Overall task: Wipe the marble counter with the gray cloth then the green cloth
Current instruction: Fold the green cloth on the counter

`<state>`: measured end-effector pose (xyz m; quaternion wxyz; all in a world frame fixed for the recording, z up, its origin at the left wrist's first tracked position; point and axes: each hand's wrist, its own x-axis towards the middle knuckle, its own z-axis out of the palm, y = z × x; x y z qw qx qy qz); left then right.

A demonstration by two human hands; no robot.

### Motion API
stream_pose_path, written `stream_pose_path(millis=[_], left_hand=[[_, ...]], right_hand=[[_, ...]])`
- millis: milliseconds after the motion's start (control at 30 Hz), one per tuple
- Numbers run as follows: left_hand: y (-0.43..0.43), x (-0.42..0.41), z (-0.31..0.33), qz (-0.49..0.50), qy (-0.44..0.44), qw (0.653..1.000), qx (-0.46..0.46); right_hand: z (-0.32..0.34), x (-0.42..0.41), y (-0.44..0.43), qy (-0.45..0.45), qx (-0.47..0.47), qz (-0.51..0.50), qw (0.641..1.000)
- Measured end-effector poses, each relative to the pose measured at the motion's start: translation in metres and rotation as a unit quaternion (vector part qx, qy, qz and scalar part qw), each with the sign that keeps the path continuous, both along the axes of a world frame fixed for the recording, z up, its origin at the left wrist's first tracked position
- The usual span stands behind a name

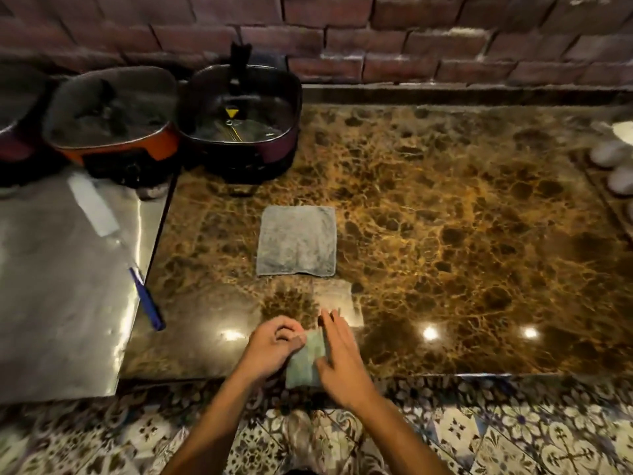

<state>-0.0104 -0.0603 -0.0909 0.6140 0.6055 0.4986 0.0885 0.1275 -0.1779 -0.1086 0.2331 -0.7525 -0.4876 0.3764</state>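
The gray cloth (297, 240) lies flat and square on the brown marble counter (462, 234), a little beyond my hands. The green cloth (306, 363) is folded small at the counter's front edge. My left hand (274, 347) pinches its top left corner with curled fingers. My right hand (339, 354) rests flat on its right side, fingers stretched forward and covering part of it. The glossy marble mirrors the gray cloth as a pale patch just past my fingertips.
Two lidded electric pots, one orange (113, 125) and one dark purple (239, 121), stand at the back left by the brick wall. A steel surface (61, 286) with a blue-handled tool (145, 298) adjoins on the left. White round objects (613, 159) sit at the right edge.
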Motion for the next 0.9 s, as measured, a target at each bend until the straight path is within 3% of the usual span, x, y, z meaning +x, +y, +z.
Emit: stream_pose_path(millis=[167,367,533,700,900], left_hand=[[0.023,-0.011,0.021,-0.08,-0.05,0.994,0.049],[0.069,-0.014,0.043,-0.077,-0.05,0.981,0.169],[0.073,-0.027,0.039,-0.116,0.041,0.951,0.283],[0.04,-0.047,0.011,-0.214,0.164,0.928,0.256],[0.012,-0.055,-0.002,-0.263,0.232,0.894,0.279]], right_hand=[[0.029,0.038,0.025,-0.007,0.016,0.042,0.999],[0.065,0.046,0.077,-0.083,0.104,0.03,0.991],[0.051,0.033,0.093,-0.136,0.084,0.083,0.984],[0.031,0.006,0.07,-0.162,-0.033,0.154,0.974],[0.015,-0.003,0.043,-0.165,-0.047,0.183,0.968]])
